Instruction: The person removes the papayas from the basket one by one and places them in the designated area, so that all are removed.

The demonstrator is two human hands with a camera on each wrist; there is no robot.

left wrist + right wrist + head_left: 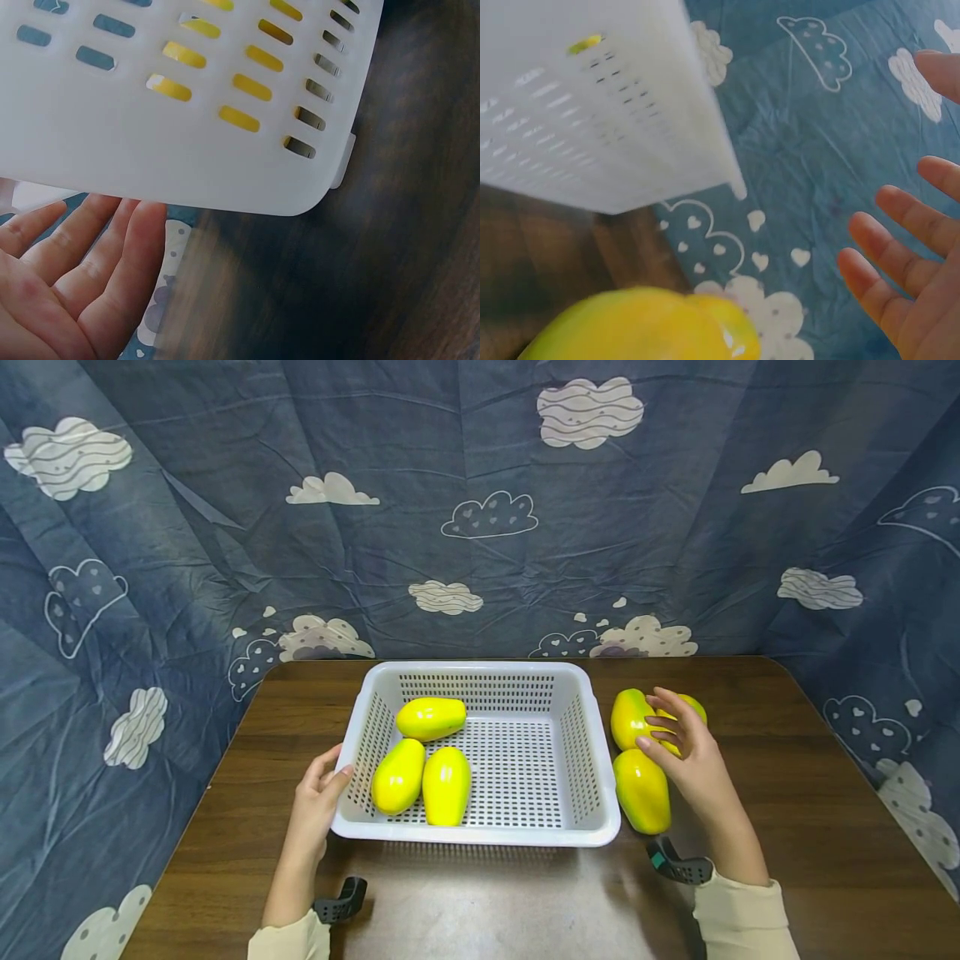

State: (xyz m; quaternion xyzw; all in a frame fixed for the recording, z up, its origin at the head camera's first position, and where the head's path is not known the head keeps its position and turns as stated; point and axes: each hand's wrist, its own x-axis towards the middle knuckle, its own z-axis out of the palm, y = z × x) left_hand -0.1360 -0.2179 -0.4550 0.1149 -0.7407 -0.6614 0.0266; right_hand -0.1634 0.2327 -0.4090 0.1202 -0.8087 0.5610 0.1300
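A white plastic basket (480,836) stands on the table with three glossy yellow papayas inside, one lying sideways (431,719) and two (398,777) (447,786) nearer the front. My left hand (318,797) holds the basket's left rim, thumb over the top and fingers under its outer edge. Right of the basket, three yellow-green papayas (628,720) (642,793) (693,704) lie close together. Over them hovers my right hand (693,764), fingers spread, holding nothing; it partly hides the far-right papaya. The right wrist view shows its palm (930,322) apart from the blurred papaya (637,326).
The brown wooden table (810,827) reaches back to a blue curtain (487,577) printed with white clouds. Black wrist straps (341,902) (678,862) sit at both cuffs. The basket's right wall rises close beside the loose papayas.
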